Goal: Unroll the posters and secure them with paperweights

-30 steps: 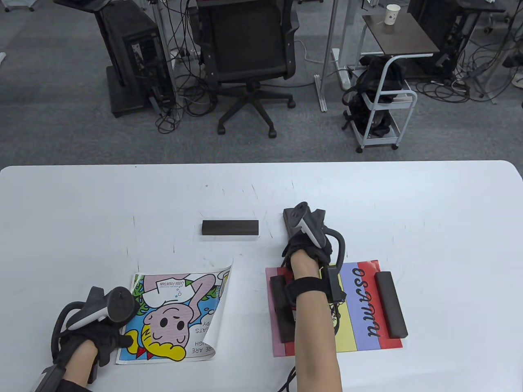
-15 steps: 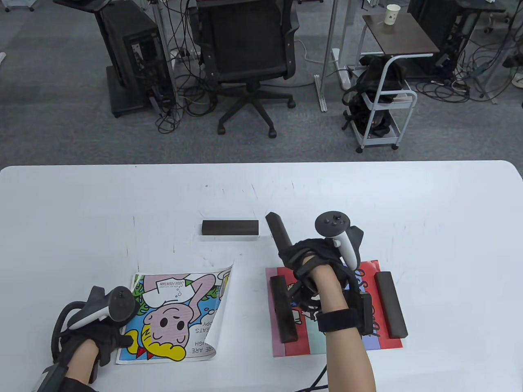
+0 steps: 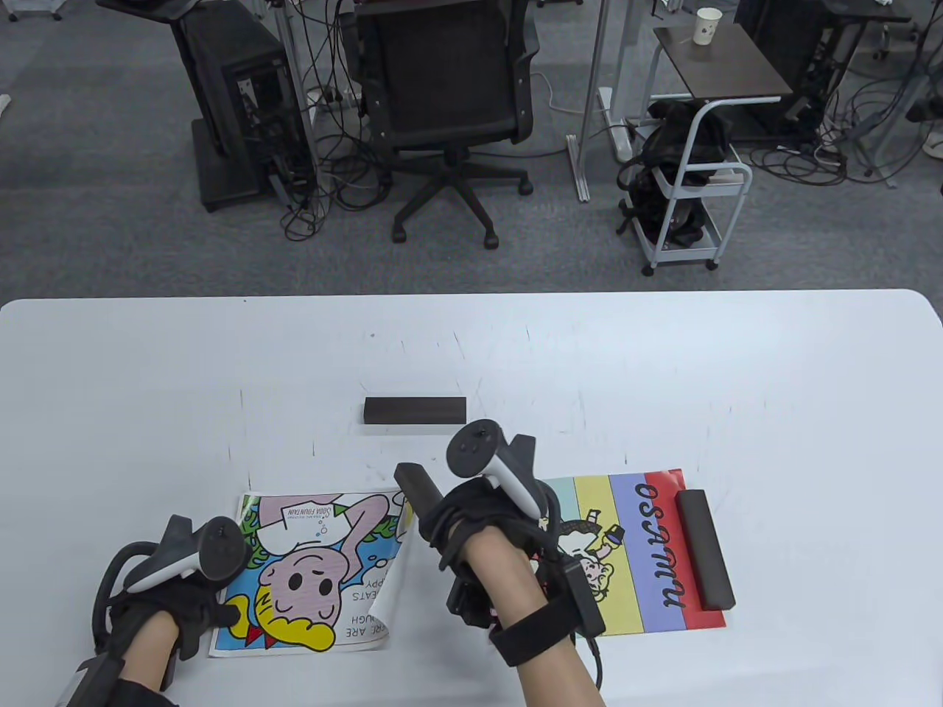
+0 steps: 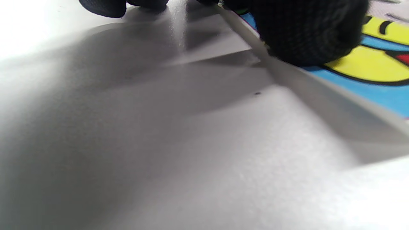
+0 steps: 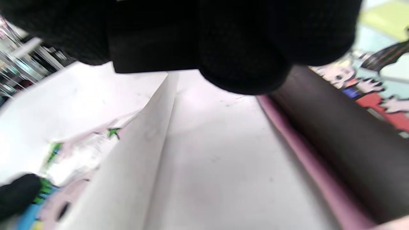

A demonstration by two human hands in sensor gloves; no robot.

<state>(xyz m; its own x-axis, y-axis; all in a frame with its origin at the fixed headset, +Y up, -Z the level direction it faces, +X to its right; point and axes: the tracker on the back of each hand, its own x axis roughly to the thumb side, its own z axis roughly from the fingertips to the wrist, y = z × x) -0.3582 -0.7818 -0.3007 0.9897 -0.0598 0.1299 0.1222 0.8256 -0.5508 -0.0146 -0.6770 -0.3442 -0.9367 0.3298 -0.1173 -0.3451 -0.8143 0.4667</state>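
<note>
The cartoon poster (image 3: 317,567) lies at the front left, and its right edge (image 3: 394,582) curls up. My left hand (image 3: 214,611) presses its left edge flat; the left wrist view shows a gloved finger (image 4: 303,32) on the paper (image 4: 367,64). My right hand (image 3: 442,515) grips a dark block paperweight (image 3: 412,486) just above that curled edge. The striped poster (image 3: 626,560) lies flat at the right with a block (image 3: 705,549) on its right end. The right wrist view shows another block (image 5: 335,134) on its pink left edge, hidden under my arm in the table view.
One more dark block (image 3: 415,411) lies on the white table (image 3: 221,368) behind the posters. An office chair (image 3: 449,96), a computer stand (image 3: 236,96) and a white cart (image 3: 685,199) stand on the floor beyond the table's far edge.
My right hand lifted a block from the table's middle and carried it left and nearer, to the cartoon poster's curled right edge. My left hand has not moved.
</note>
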